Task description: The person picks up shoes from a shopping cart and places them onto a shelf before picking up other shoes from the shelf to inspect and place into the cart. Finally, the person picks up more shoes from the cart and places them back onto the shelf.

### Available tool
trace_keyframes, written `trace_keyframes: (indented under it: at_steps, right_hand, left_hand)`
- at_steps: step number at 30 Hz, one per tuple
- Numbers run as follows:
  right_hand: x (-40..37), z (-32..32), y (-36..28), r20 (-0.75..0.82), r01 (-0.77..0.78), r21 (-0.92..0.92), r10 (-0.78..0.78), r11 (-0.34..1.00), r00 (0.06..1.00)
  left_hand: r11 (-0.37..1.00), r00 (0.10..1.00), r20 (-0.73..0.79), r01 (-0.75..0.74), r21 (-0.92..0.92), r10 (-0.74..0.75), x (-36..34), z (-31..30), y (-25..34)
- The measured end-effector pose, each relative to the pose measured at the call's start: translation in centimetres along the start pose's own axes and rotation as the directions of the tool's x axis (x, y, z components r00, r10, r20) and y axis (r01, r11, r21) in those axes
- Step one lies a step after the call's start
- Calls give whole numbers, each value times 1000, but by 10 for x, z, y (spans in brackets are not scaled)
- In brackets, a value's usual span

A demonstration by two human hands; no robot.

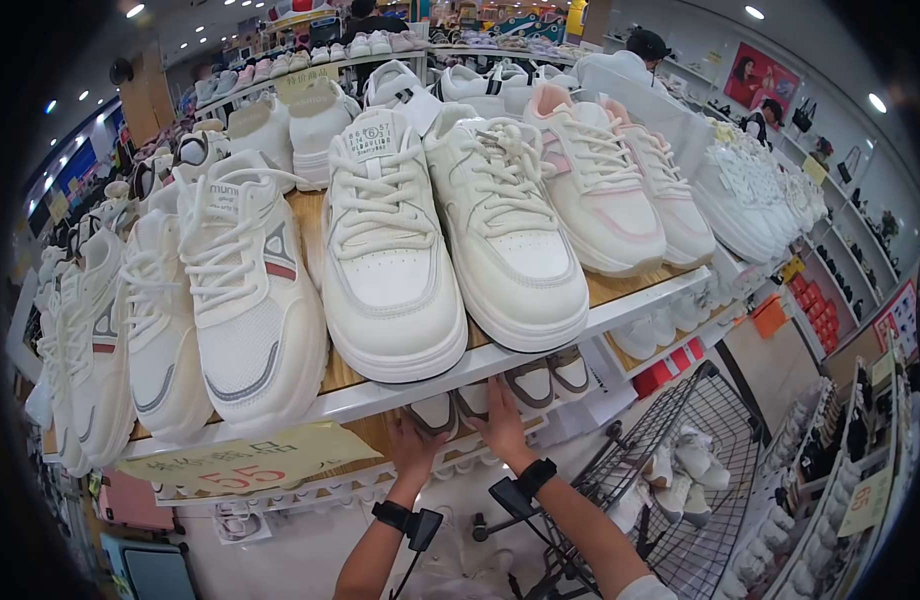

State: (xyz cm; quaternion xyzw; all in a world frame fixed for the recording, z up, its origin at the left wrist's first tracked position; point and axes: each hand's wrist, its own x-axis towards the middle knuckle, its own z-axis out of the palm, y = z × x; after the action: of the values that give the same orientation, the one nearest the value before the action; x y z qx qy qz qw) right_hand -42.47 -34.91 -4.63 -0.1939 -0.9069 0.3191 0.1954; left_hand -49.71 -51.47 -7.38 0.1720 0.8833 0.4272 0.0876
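Note:
On the lower shelf, a brown and white sneaker has its toe facing me. My left hand grips its front, with the fingertips partly hidden. A second brown and white sneaker sits right beside it, and my right hand holds it at the toe and right side. The backs of both shoes are out of sight under the upper shelf. Further right, another brown and white pair stands close to my right hand. Above my hands is a large white lace-up sneaker pair on the upper shelf.
The upper shelf's white edge overhangs my hands. A yellow price sign hangs at left. White-and-pink sneakers stand at right. Below is a wire shopping cart holding white shoes. A person in a dark cap is behind the display.

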Motion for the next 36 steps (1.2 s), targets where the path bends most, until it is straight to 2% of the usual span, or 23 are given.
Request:
trace_keyframes:
  at_steps: [5, 7, 12, 15, 17, 18, 19, 20, 21, 22, 23, 24, 26, 27, 28, 29, 30, 32, 33, 35, 36]
  right_hand:
    - [-2, -1, 0, -19, -12, 3, 12, 1000, 1000]
    - [0, -6, 2, -14, 63, 29, -62, 998, 998]
    - [-1, -9, 4, 12, 24, 53, -25, 998, 1000]
    - [-7, -20, 4, 29, 25, 58, -27, 998, 999]
    - [-15, -38, 8, 8, 34, 55, -35, 998, 999]
    - [-20, -55, 14, 180, 70, 104, -88, 992, 980]
    - [-27, -76, 16, 341, 95, 159, -145, 983, 929]
    - [-40, -98, 17, 325, 82, 151, -128, 985, 937]
    - [-55, -126, 9, 338, -3, 216, -72, 976, 938]
    - [-71, -153, 5, 352, -87, 280, -18, 956, 936]
    - [-91, -175, 8, 281, -94, 269, 15, 959, 960]
    - [-115, -197, 14, 206, -103, 259, 49, 960, 977]
    - [-170, -240, 30, 147, -271, 243, 240, 931, 959]
    - [-204, -255, 53, 72, -339, 171, 331, 925, 941]
    - [-241, -269, 74, -12, -410, 103, 413, 906, 910]
    - [-278, -286, 83, -119, -485, -35, 478, 874, 870]
    - [-314, -303, 87, -231, -565, -163, 525, 809, 819]
    - [-380, -329, 93, -334, -779, -307, 705, 546, 626]
    - [-418, -337, 113, -354, -800, -288, 717, 527, 600]
    - [-490, -335, 166, -538, -860, -145, 690, 489, 483]
    - [-512, -329, 165, -536, -878, -128, 712, 462, 453]
  left_hand:
    - [999, 1000, 14, -12, 41, 11, -1, 1, -3]
    - [1000, 999, 23, -23, 19, 23, 0, 0, -4]
    - [999, 998, 50, -34, -15, 34, 3, 0, -8]
    - [998, 997, 46, -57, 29, 56, 3, 0, -8]
    - [946, 970, -139, -156, 284, 202, -7, 3, -14]
    - [943, 969, -124, -173, 283, 215, -14, -1, -10]
    - [966, 957, -174, -209, 152, 234, -25, -12, 0]
    - [969, 943, -223, -247, 18, 245, -34, -22, 7]
    - [964, 942, -207, -267, 12, 263, -40, -27, 6]
    - [970, 962, -126, -242, 8, 241, -48, -31, 3]
    - [976, 975, -43, -218, 10, 218, -56, -34, 2]
    - [971, 971, -21, -239, 6, 239, -65, -36, 7]
    - [971, 950, 208, -217, -104, 234, -84, -43, 20]
    - [966, 939, 231, -237, -103, 255, -95, -45, 27]
    - [962, 887, 379, -210, -176, 263, -106, -44, 37]
    - [955, 809, 518, -173, -242, 277, -115, -41, 49]
    - [949, 787, 538, -195, -246, 301, -125, -38, 64]
    - [902, 689, 586, -271, -337, 427, -145, -29, 97]
    - [895, 662, 605, -286, -341, 443, -154, -24, 115]
    - [896, 609, 661, -230, -381, 438, -172, -15, 147]
    - [901, 585, 688, -229, -369, 430, -184, -16, 154]
